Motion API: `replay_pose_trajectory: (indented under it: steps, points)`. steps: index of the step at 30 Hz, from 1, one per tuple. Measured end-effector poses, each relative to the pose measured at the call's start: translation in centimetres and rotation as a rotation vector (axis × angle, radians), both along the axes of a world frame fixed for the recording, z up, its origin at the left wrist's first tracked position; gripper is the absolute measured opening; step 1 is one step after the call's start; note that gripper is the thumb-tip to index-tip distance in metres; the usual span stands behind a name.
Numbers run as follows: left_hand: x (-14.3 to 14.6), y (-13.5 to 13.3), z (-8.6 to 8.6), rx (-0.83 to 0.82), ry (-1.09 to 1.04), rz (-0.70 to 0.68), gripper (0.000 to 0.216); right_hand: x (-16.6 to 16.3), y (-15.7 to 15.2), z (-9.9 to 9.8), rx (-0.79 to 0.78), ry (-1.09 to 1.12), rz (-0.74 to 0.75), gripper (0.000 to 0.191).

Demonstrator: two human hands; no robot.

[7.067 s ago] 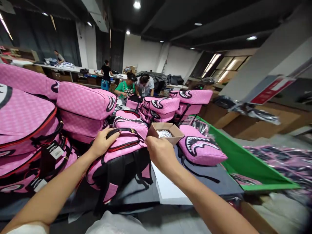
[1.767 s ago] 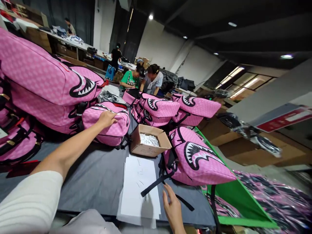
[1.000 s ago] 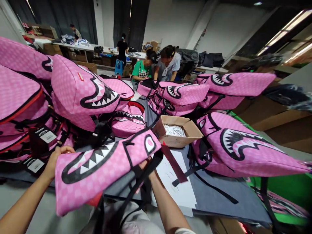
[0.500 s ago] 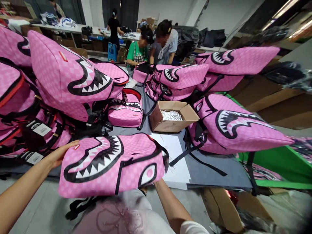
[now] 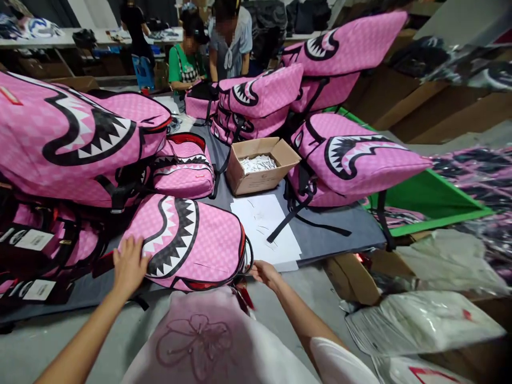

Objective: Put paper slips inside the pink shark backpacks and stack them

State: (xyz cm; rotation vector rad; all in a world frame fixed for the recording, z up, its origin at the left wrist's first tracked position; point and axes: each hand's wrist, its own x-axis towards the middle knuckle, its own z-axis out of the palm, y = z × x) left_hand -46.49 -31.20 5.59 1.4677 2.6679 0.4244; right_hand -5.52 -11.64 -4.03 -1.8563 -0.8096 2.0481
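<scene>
A pink checkered backpack (image 5: pixel 188 242) with a black-and-white shark-mouth print lies flat at the near edge of the grey table (image 5: pixel 344 226), right in front of me. My left hand (image 5: pixel 128 265) rests with spread fingers on its left end. My right hand (image 5: pixel 264 273) is at its right end beside the black top handle, fingers curled against the bag's edge; whether they grip anything is hidden. An open cardboard box (image 5: pixel 260 164) of small white packets stands behind the bag, past a white paper sheet (image 5: pixel 264 226).
Stacks of the same pink backpacks rise at left (image 5: pixel 76 141), at back (image 5: pixel 260 98) and at right (image 5: pixel 352 157). Two people (image 5: pixel 208 40) work at the table's far end. A green sheet (image 5: pixel 432 200) lies at right; plastic-wrapped bundles (image 5: pixel 424 320) and cardboard sit below.
The backpack that I held up in the air a second ago has been turned and laid flat on the table's near edge. My view has tilted downward.
</scene>
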Motion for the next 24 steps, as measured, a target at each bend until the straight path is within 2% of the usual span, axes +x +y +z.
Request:
replay_pose_trajectory:
  steps: [2, 3, 5, 7, 8, 10, 11, 12, 14, 17, 19, 21, 24]
  points:
    - [5.5, 0.5, -1.6, -0.026, 0.035, -0.204, 0.057, 0.8, 0.9, 0.7, 0.051, -0.054, -0.080, 0.015]
    - [8.1, 1.0, -2.3, -0.052, 0.009, -0.286, 0.059, 0.7, 1.6, 1.2, 0.140, -0.083, -0.110, 0.015]
    - [12.4, 2.4, -3.6, -0.115, -0.071, -0.376, 0.067, -0.7, 3.2, 2.7, 0.441, -0.164, -0.080, 0.018]
    - [15.1, 3.7, -4.5, -0.172, -0.144, -0.399, 0.077, -3.2, 4.7, 4.4, 0.771, -0.270, 0.107, 0.023]
    - [15.9, 4.3, -4.8, -0.188, -0.169, -0.397, 0.080, -4.7, 5.3, 5.3, 0.867, -0.314, 0.236, 0.023]
    - [17.0, 5.1, -5.0, -0.189, -0.202, -0.389, 0.084, -7.2, 6.1, 6.8, 0.936, -0.354, 0.427, 0.015]
    - [17.4, 5.4, -4.9, -0.180, -0.219, -0.382, 0.084, -8.1, 6.3, 7.5, 0.952, -0.338, 0.461, 0.010]
    - [17.8, 5.6, -4.7, -0.167, -0.242, -0.366, 0.085, -8.9, 6.4, 8.2, 0.954, -0.296, 0.448, 0.007]
    - [19.2, 6.0, -4.1, -0.128, -0.298, -0.313, 0.091, -10.1, 6.5, 9.4, 0.885, -0.129, 0.313, 0.006]
    - [22.1, 7.2, -2.2, -0.003, -0.342, -0.245, 0.112, -11.9, 6.5, 11.7, 0.567, 0.243, 0.097, 0.010]
    - [23.6, 8.1, -0.3, 0.104, -0.361, -0.184, 0.120, -13.3, 6.3, 13.4, 0.374, 0.448, 0.027, 0.016]
    - [23.9, 8.8, 1.9, 0.186, -0.419, -0.093, 0.107, -14.3, 6.1, 14.8, 0.271, 0.615, 0.005, 0.021]
    - [21.6, 8.8, 5.0, 0.303, -0.521, 0.106, 0.074, -13.9, 6.2, 15.8, 0.276, 0.856, 0.070, 0.024]
